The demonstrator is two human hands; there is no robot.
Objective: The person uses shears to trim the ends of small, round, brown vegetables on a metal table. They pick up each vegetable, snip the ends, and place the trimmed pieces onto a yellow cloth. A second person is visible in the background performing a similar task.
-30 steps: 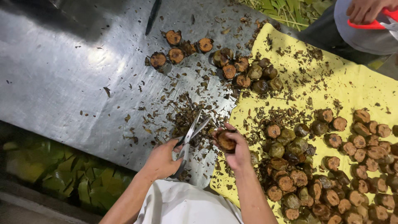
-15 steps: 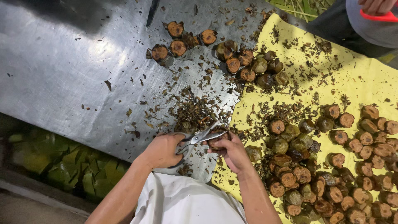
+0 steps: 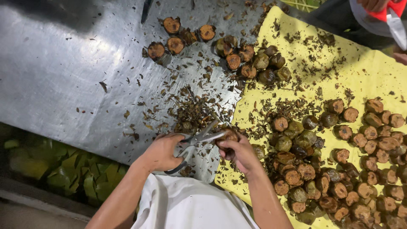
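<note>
Left hand grips scissors; right hand pinches a brown nut at lower centre; blades could nick the near fingers.

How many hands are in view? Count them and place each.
3: left hand on the grey metal scissors; right hand holding a round brown leaf-wrapped piece; another person's hand at top right, partly cropped.

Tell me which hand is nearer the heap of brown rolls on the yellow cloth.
Right. The right hand holds one roll at the cloth's edge, with the heap just to its right. The left hand grips scissors over the metal table, farther away.
</note>
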